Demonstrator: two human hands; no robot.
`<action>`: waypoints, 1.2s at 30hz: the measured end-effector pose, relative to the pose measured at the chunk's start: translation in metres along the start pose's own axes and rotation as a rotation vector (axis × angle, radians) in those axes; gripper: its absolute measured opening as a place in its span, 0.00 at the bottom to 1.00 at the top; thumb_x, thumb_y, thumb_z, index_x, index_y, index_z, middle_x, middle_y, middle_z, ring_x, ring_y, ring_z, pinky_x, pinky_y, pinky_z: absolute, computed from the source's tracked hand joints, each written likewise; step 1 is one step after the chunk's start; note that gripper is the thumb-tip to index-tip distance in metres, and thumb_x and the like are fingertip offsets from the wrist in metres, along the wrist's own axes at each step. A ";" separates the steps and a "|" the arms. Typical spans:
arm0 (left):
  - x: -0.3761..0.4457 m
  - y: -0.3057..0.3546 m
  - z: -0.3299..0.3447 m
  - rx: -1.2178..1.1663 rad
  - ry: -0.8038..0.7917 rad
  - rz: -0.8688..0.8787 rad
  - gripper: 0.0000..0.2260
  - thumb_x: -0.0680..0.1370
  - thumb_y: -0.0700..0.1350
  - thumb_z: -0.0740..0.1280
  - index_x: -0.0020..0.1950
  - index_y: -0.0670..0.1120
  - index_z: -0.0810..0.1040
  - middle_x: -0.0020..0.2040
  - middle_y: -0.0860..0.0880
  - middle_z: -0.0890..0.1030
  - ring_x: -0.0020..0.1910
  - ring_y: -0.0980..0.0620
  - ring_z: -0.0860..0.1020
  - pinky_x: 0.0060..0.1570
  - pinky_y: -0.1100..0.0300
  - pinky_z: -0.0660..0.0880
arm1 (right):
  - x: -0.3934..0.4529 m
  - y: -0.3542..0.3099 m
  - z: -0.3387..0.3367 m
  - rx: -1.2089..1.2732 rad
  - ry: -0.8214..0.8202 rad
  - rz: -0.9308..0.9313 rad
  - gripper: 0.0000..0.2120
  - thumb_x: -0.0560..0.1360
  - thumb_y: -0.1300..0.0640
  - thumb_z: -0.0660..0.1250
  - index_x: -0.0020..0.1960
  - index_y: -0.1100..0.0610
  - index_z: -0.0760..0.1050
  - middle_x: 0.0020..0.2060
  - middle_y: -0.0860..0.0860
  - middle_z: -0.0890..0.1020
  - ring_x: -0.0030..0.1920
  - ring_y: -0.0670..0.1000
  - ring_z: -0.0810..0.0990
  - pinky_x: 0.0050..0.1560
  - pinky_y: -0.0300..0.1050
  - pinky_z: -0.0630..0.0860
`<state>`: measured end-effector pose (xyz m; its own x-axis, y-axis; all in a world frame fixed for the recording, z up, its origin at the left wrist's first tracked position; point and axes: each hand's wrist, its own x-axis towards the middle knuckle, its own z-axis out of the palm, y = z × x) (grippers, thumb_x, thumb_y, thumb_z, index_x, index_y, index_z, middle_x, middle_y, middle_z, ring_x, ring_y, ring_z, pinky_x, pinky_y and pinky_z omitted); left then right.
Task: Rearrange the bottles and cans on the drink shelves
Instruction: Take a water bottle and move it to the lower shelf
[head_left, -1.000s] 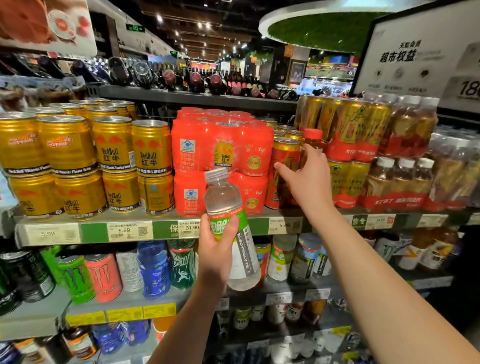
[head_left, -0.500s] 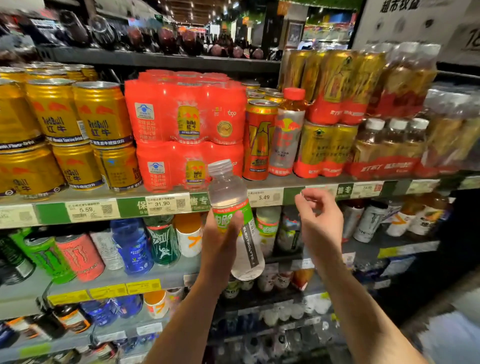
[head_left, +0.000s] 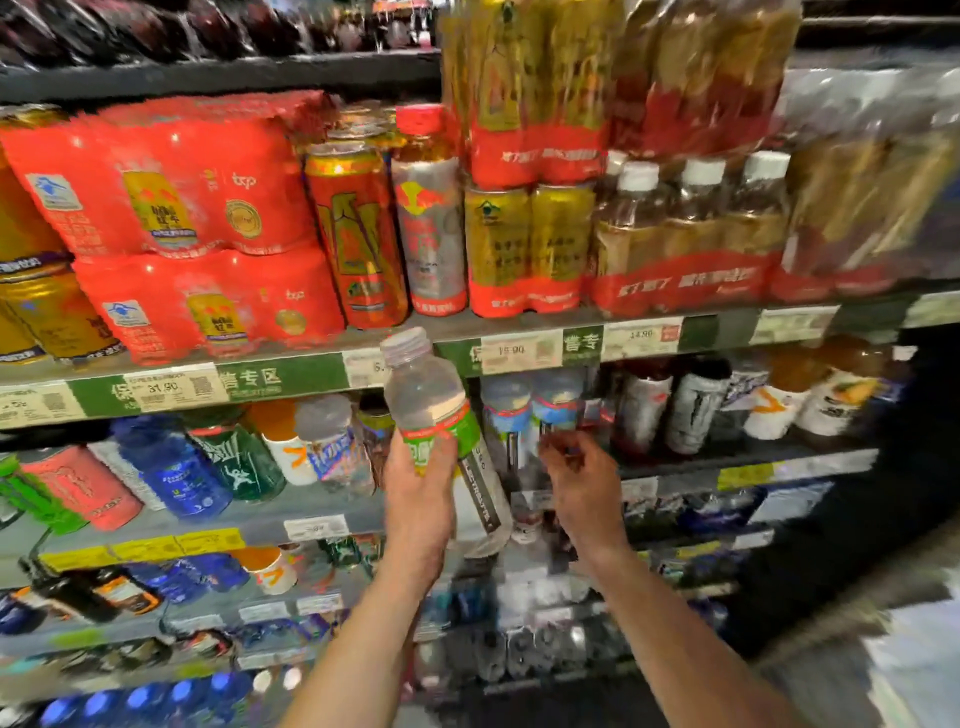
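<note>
My left hand (head_left: 421, 499) grips the clear bottle (head_left: 441, 431), its long axis nearly upright, neck tilted slightly left. My right hand (head_left: 584, 488), loosely curled and holding nothing, is nearer the blue-capped bottles (head_left: 530, 410) at the middle shelf's front edge (head_left: 748, 475).

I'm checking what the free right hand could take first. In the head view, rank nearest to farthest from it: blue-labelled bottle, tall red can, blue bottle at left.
From the right hand:
1. Blue-labelled bottle, just above its fingertips on the middle shelf.
2. Tall red can, on the upper shelf, up and left.
3. Blue bottle, far left on the middle shelf, past the left hand.
</note>
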<state>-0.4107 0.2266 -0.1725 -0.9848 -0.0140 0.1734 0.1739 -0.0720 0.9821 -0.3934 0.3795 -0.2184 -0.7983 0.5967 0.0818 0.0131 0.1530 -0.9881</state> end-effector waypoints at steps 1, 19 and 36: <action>-0.002 -0.003 0.006 -0.011 0.024 -0.013 0.12 0.82 0.39 0.63 0.65 0.39 0.73 0.50 0.53 0.79 0.46 0.66 0.79 0.45 0.77 0.71 | 0.004 0.002 -0.005 -0.010 -0.018 0.004 0.10 0.77 0.61 0.71 0.39 0.51 0.77 0.34 0.49 0.81 0.33 0.39 0.77 0.41 0.39 0.73; -0.033 -0.050 0.088 0.043 -0.094 -0.204 0.21 0.68 0.47 0.81 0.57 0.53 0.78 0.48 0.56 0.87 0.48 0.59 0.83 0.48 0.66 0.78 | 0.025 0.033 -0.065 -0.104 -0.579 -0.055 0.23 0.61 0.57 0.77 0.53 0.42 0.75 0.45 0.39 0.84 0.43 0.37 0.81 0.43 0.33 0.74; 0.022 -0.086 0.106 0.324 0.286 -0.066 0.26 0.73 0.48 0.77 0.66 0.46 0.71 0.61 0.49 0.78 0.60 0.53 0.77 0.63 0.55 0.75 | 0.044 0.067 -0.108 -0.017 -0.290 0.166 0.25 0.66 0.59 0.81 0.55 0.45 0.73 0.48 0.40 0.83 0.42 0.31 0.81 0.45 0.33 0.74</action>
<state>-0.4472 0.3385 -0.2453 -0.9459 -0.2985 0.1271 0.0565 0.2340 0.9706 -0.3630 0.5013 -0.2672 -0.9224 0.3661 -0.1234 0.1660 0.0871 -0.9823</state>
